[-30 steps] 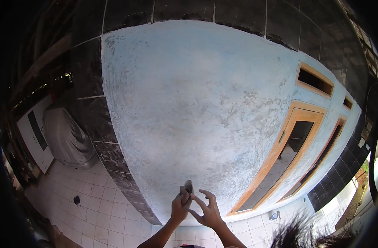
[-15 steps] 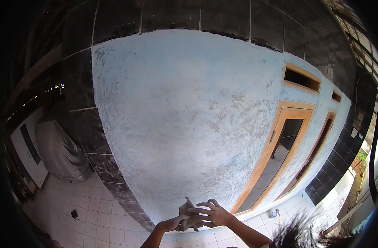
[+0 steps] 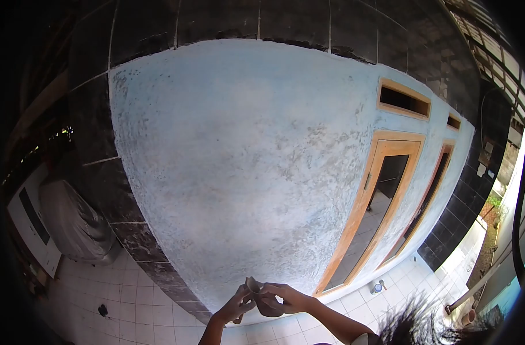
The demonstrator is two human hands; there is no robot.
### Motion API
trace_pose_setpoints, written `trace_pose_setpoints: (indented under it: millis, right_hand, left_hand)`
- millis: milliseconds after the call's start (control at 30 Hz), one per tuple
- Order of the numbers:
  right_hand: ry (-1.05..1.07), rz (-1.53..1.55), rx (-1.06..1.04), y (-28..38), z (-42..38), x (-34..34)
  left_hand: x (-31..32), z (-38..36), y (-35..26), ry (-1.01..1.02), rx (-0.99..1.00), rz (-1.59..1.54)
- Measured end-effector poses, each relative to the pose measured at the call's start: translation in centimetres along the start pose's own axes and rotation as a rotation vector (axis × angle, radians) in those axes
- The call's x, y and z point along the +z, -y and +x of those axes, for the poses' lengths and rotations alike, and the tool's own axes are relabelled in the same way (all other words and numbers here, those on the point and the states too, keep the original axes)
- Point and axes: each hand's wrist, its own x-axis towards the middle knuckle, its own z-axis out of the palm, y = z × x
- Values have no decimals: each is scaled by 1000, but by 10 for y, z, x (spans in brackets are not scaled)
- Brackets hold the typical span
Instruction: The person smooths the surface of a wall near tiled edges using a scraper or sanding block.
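Low in the head view, both hands hold a creased grey-brown sheet of sandpaper (image 3: 268, 311) in front of the wall. My left hand (image 3: 236, 306) is closed on its left edge. My right hand (image 3: 283, 296) pinches it from the right, with fingers bent over its upper part. The sheet is curled, with one corner sticking up between the hands. Part of it is hidden behind the fingers. Beyond it rises a pale blue wall (image 3: 233, 172) with rough grey patches.
Black tiles (image 3: 216, 23) border the wall. On the right are an orange-framed window (image 3: 354, 230) and a small container (image 3: 378, 286) on the white tiled floor (image 3: 130, 305). A silver-covered object (image 3: 75, 224) stands at left.
The sheet was spread with its corners out and is now curled tighter. My right hand's raised fingers have come down onto it. The view has shifted slightly to the right.
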Motion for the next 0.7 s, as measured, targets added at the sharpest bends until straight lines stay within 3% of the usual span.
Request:
trace_pose_setpoints:
  millis: [100,167,200,267,300,367,467,533,600,633,700]
  right_hand:
    - [-84,79,76,2,3,9]
    - [-198,213,118,2,4,17]
    - [-241,189,206,0,4,22]
    - [-183,130,302,-9,1,24]
    - [-122,71,393,-14,0,25]
    - [-186,-68,273,-25,0,11]
    - [-514,-195,119,-10,17,-58]
    - [-736,-353,-22,-5,36,-126]
    - [-801,-625,-155,23,58,-199]
    - [-873,-690,-198,40,72,-232]
    - [-1021,-873,-323,56,98,-297]
  left_hand:
    - [6,11,7,38,-272,-74]
    - [12,18,35,-159,-58,-84]
    - [13,21,31,-155,-56,-84]
    - [15,23,19,-359,310,220]
    - [13,23,11,-360,304,218]
    - [0,26,-15,-431,415,96]
    - [-59,35,-73,-745,579,478]
    - [-97,36,-143,-1036,694,667]
    - [-151,49,-204,-1330,802,986]
    - [-168,55,-241,-1537,826,1156]
    - [-205,71,-302,-1764,752,1253]
